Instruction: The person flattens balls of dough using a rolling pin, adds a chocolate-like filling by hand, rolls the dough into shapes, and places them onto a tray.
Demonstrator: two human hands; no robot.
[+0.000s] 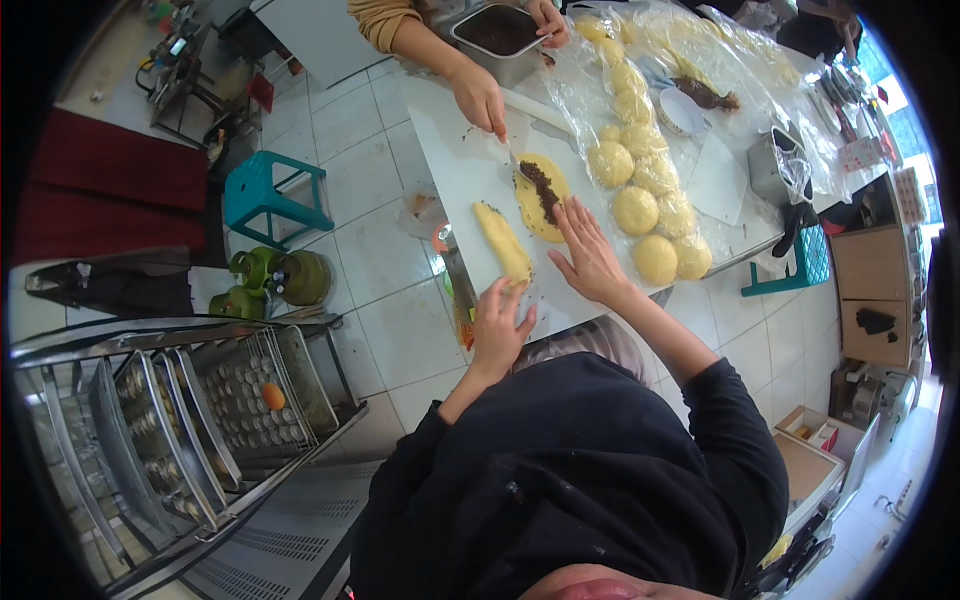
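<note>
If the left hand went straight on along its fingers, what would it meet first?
The near end of the rolled yellow dough, which looks just ahead of the left hand; whether they already touch is hard to tell from this view.

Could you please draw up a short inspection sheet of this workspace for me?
Surface: white work surface, carrying dough.
Job's things: flat dough with dark filling; rolled dough beside it.
Clutter: dough balls, clear plastic, metal tub.
Hands: left hand at the rolled dough's near end; right hand at the flat dough; co-worker's hand holding a utensil by the filling.
Cables: nothing seen.
Surroundings: teal stool, gas cylinders, tray rack.
</note>
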